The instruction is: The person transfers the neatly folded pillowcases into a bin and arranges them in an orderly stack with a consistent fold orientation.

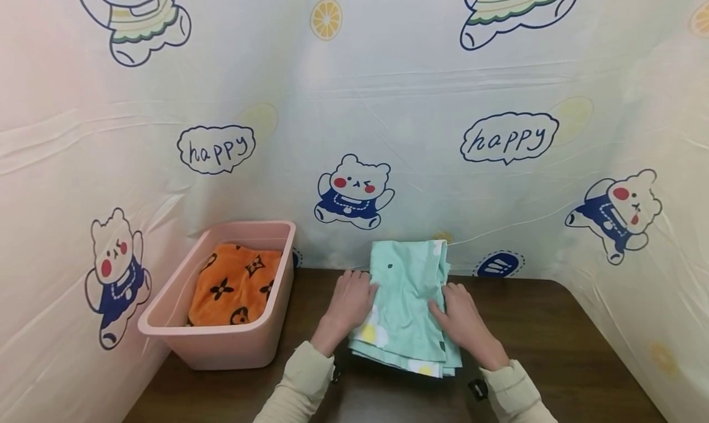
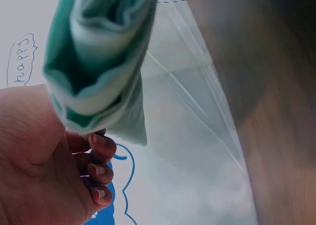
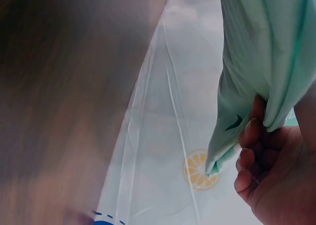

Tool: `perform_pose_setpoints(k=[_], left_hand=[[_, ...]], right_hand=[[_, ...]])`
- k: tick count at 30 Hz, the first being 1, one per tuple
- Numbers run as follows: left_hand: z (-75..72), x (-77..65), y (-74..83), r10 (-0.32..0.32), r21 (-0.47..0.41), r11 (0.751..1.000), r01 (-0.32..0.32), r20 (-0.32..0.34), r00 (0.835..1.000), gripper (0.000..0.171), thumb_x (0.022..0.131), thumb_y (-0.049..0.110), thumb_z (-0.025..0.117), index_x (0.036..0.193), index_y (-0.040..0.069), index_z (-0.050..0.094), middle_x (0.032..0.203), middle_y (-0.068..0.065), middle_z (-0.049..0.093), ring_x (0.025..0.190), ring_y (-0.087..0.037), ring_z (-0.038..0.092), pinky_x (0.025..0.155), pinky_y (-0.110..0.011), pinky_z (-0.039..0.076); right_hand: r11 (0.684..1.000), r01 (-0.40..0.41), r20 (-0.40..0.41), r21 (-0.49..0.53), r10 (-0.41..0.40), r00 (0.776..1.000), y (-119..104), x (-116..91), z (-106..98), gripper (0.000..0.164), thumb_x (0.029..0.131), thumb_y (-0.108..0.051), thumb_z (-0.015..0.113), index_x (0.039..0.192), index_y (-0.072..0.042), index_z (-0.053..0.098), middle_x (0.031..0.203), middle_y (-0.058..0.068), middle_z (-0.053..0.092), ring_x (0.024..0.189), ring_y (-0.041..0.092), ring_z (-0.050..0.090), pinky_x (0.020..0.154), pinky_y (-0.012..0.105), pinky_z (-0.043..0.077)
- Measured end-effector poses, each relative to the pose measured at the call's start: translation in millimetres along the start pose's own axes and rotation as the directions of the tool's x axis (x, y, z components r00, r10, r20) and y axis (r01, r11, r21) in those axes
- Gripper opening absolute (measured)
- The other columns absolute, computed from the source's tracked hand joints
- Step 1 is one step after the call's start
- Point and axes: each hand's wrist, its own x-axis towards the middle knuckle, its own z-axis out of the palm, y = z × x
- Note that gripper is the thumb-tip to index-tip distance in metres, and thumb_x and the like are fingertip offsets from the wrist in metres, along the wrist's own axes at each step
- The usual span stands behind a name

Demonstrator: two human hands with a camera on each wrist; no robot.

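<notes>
A folded mint-green cloth (image 1: 407, 306) with white and yellow flower prints is held up between my two hands over the table. At its left edge my left hand (image 1: 350, 300) grips it, thumb on the near face. My right hand (image 1: 462, 315) pinches the right edge, with the thumb across the front. The left wrist view shows the cloth's rolled, layered folds (image 2: 98, 86) above curled fingers (image 2: 101, 173). In the right wrist view, fingers (image 3: 252, 131) curl behind a hanging fold of the cloth (image 3: 269, 52).
A pink plastic basin (image 1: 232, 349) stands at the left of the dark wooden table (image 1: 532, 330). In it lies an orange cloth (image 1: 232, 287) with black floral marks. A pale printed curtain (image 1: 410, 103) with bears and "happy" lettering encloses the back and sides.
</notes>
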Motion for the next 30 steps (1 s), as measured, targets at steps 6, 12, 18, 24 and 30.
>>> perform_pose_setpoints(k=[6, 12, 18, 24, 30], left_hand=[[-5.9, -2.7, -3.2, -0.019, -0.019, 1.0, 0.019, 0.01, 1.0, 0.035, 0.107, 0.032, 0.05, 0.114, 0.001, 0.064, 0.094, -0.009, 0.059, 0.087, -0.023, 0.046, 0.084, -0.038, 0.041], [-4.2, -4.8, -8.2, -0.031, -0.011, 0.999, 0.031, 0.032, 0.999, 0.032, 0.107, 0.032, 0.051, 0.11, 0.002, 0.063, 0.087, -0.005, 0.053, 0.083, -0.021, 0.043, 0.08, -0.035, 0.039], [-2.2, -5.3, -10.1, -0.03, -0.012, 0.999, 0.031, 0.041, 0.999, 0.033, 0.107, 0.033, 0.05, 0.112, 0.002, 0.063, 0.087, -0.004, 0.053, 0.083, -0.021, 0.043, 0.081, -0.035, 0.039], [-4.1, -4.7, -11.2, -0.041, -0.004, 0.999, 0.042, 0.043, 0.998, 0.034, 0.107, 0.033, 0.051, 0.113, 0.002, 0.063, 0.088, -0.005, 0.054, 0.084, -0.021, 0.044, 0.081, -0.035, 0.04], [-5.0, -6.7, -11.3, -0.035, -0.004, 0.999, 0.035, 0.03, 0.999, 0.033, 0.107, 0.032, 0.051, 0.112, 0.002, 0.063, 0.087, -0.005, 0.054, 0.083, -0.021, 0.044, 0.08, -0.035, 0.039]], right_hand=[[1.0, 0.001, 0.009, 0.007, -0.001, 1.0, -2, 3, 2, 0.031, 0.1, -0.023, 0.063, 0.114, 0.003, 0.065, 0.093, 0.007, 0.059, 0.082, 0.019, 0.044, 0.072, 0.033, 0.037], [1.0, 0.002, 0.024, 0.003, -0.003, 1.0, -5, 3, 6, 0.032, 0.1, -0.024, 0.063, 0.115, 0.004, 0.065, 0.093, 0.007, 0.059, 0.082, 0.019, 0.044, 0.072, 0.034, 0.038], [1.0, -0.003, 0.029, 0.008, 0.003, 1.0, -8, 2, 6, 0.033, 0.099, -0.024, 0.064, 0.115, 0.004, 0.065, 0.093, 0.007, 0.059, 0.082, 0.02, 0.044, 0.072, 0.034, 0.038], [1.0, 0.008, 0.03, 0.009, -0.008, 1.0, -10, 4, 7, 0.031, 0.099, -0.024, 0.064, 0.114, 0.004, 0.066, 0.093, 0.007, 0.06, 0.083, 0.02, 0.045, 0.074, 0.034, 0.039], [1.0, 0.008, 0.035, 0.008, -0.008, 0.999, -11, 4, 9, 0.031, 0.099, -0.024, 0.064, 0.114, 0.003, 0.066, 0.094, 0.007, 0.061, 0.083, 0.019, 0.045, 0.074, 0.034, 0.039]])
